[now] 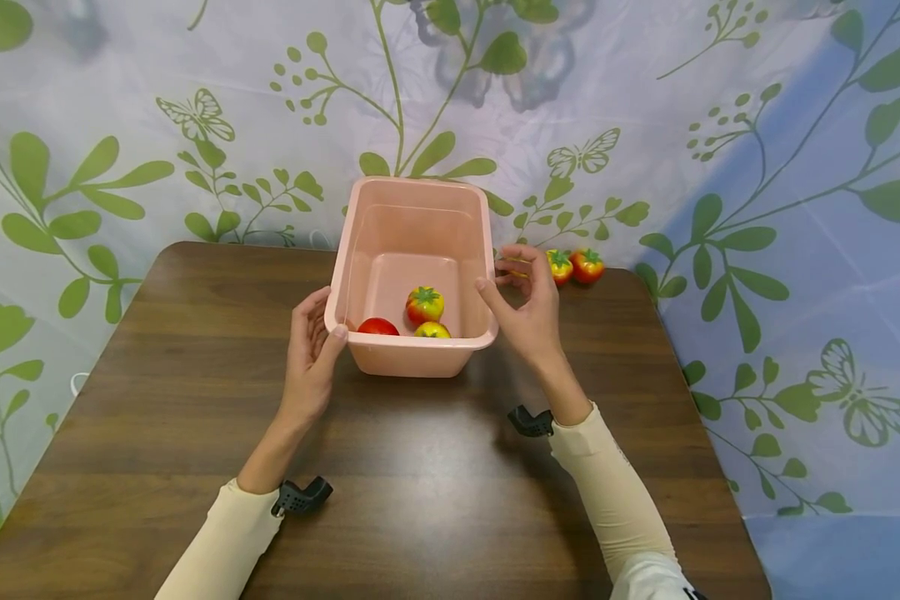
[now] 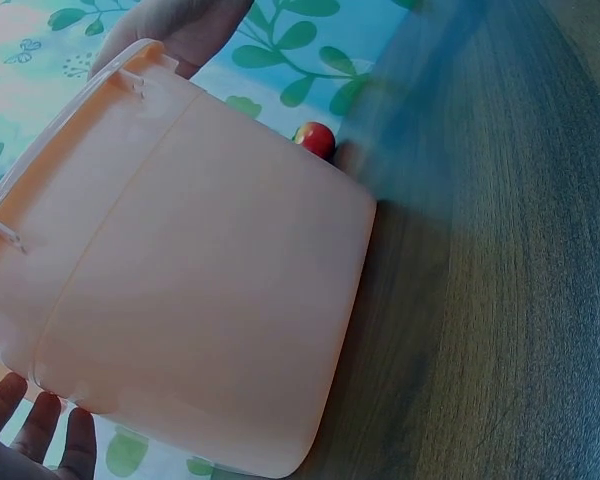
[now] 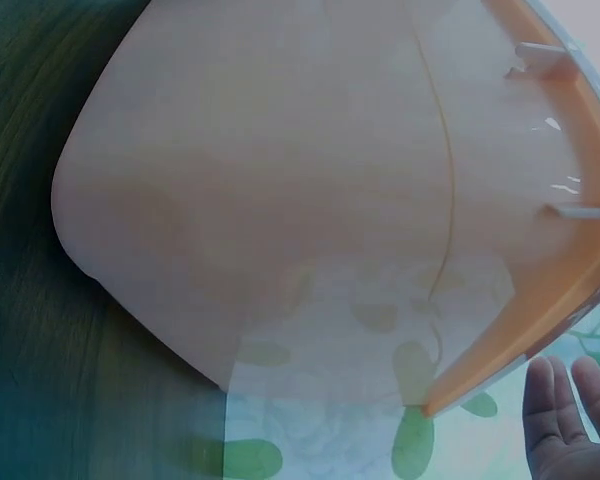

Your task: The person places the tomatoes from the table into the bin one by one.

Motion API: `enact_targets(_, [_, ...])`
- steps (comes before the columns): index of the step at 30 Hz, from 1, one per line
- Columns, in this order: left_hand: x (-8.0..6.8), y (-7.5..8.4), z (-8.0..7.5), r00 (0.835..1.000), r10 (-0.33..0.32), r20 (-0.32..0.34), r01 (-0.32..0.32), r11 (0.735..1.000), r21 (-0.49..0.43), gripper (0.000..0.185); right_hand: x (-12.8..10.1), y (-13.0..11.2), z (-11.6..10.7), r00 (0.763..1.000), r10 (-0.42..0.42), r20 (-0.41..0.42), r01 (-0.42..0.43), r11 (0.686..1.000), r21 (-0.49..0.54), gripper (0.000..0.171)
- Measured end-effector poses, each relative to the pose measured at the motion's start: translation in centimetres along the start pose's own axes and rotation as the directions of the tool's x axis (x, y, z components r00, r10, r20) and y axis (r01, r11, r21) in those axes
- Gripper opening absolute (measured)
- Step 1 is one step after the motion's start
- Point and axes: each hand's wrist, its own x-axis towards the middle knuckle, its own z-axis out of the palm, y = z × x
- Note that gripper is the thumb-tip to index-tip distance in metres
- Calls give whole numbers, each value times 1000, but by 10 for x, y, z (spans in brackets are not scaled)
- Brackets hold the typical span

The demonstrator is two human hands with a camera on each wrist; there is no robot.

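Table in dark wood grain fills the lower part of the head view, bright glare at its middle. Pale cloth printed with green leaves and butterflies hangs behind it, turning bluish at the right of the frame. Near the upper right of the tabletop, 2 red-and-yellow fruits sit side by side, just beyond the right hand.

Pink bin stands at centre, 3 fruits visible inside towards its near end. Left hand, reaching from lower left, grips the bin's left rim, thumb on top, fingers bent along the outer wall. Right arm slants up from lower right; that hand is loosely spread, thumb at the right rim, fingers fairly straight outside the wall, without a closed grip. Cream sleeves end at both wrists, each beside a black mount.
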Motion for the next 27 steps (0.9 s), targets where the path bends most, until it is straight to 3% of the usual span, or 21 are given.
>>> enact_targets(14, [1, -3, -2, 1000, 5, 5, -5, 1000, 13, 59, 0, 8, -2, 999, 9, -43, -8, 1000, 29, 53])
enact_targets(27, [2, -1, -2, 1000, 2, 9, -2, 1000, 11, 59, 3, 30, -8, 986, 55, -157, -49, 998, 45, 51])
